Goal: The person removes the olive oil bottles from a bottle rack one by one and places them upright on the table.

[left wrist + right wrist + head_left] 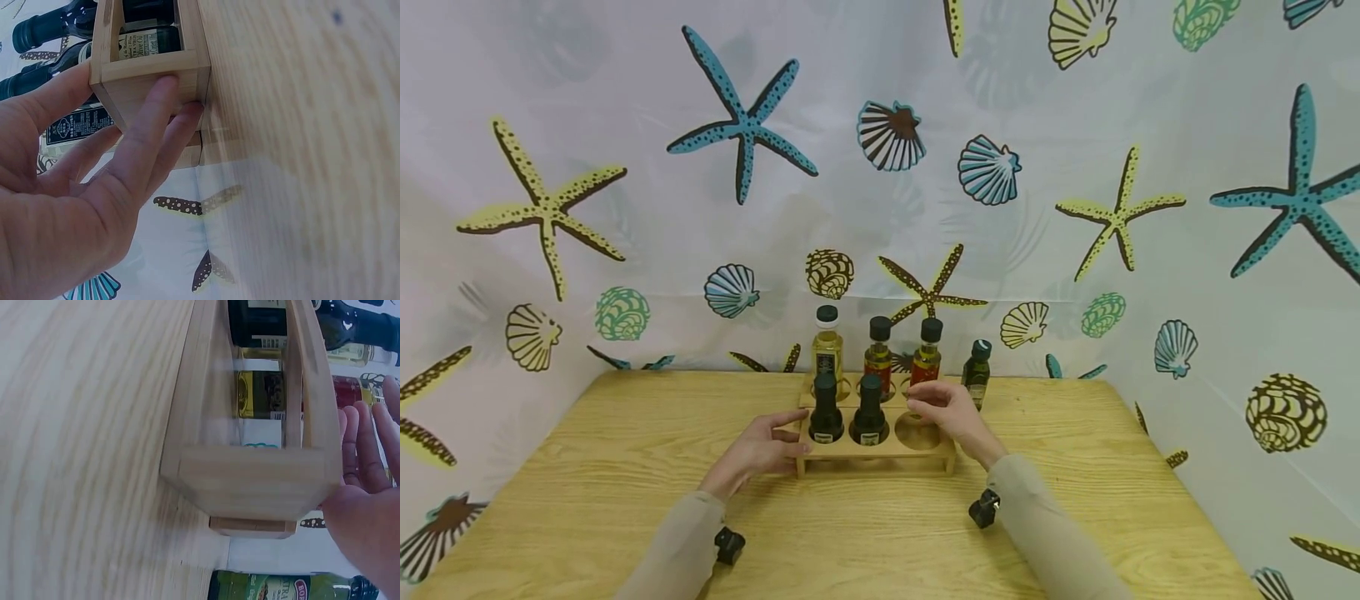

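A two-tier wooden bottle rack [880, 450] stands near the back of the table. Two dark bottles [825, 408] [870, 410] fill the left and middle holes of its front tier; the right front hole holds no bottle. My left hand [760, 450] is at the rack's left end. In the left wrist view, its fingertips [164, 87] press the end panel, with the thumb by the upper edge. Over the right front hole hovers my right hand [953, 414], its extended fingers [369, 447] holding nothing in the right wrist view.
In the back tier stand a pale yellow bottle [827, 350] and two red-labelled oil bottles [878, 358] [927, 354]. A dark green bottle [977, 375] is on the table [880, 542] right of the rack. Behind hangs a curtain [880, 225] printed with shells and starfish.
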{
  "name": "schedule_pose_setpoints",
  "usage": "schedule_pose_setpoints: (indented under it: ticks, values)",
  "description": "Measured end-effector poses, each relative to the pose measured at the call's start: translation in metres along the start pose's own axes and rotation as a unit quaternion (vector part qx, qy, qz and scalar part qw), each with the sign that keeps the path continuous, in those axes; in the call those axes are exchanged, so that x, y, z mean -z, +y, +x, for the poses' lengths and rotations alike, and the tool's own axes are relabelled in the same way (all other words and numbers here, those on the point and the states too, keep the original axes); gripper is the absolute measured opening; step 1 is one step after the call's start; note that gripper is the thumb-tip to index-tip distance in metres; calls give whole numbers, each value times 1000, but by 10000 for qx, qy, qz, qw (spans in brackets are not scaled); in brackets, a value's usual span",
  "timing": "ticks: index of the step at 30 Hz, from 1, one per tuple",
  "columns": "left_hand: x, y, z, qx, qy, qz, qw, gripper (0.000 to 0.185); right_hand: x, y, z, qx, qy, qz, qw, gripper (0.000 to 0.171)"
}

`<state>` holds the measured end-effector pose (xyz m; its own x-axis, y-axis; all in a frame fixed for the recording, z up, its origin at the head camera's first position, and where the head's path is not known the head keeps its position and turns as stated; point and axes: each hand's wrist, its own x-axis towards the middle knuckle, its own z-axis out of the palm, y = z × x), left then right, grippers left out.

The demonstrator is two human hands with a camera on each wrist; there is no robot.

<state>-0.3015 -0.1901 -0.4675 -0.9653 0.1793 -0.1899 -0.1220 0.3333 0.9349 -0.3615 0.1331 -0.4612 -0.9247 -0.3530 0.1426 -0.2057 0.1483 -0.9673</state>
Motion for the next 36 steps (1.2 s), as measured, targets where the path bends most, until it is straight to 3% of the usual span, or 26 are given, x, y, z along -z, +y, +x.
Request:
schedule_pose_setpoints:
  ticks: [13, 28, 36]
  values:
    - [0, 0, 0, -2, 59, 26, 10000, 69, -22, 0, 5, -192, -209, -94, 9996, 40]
    - [-1, 1, 0, -8, 68, -7, 10000, 69, -45, -6, 4, -29, -54, -211, 9998, 46]
    - [-1, 1, 0, -32, 53, -42, 10000, 68, -54, -8, 6, 36, -135, -34, 9999, 40]
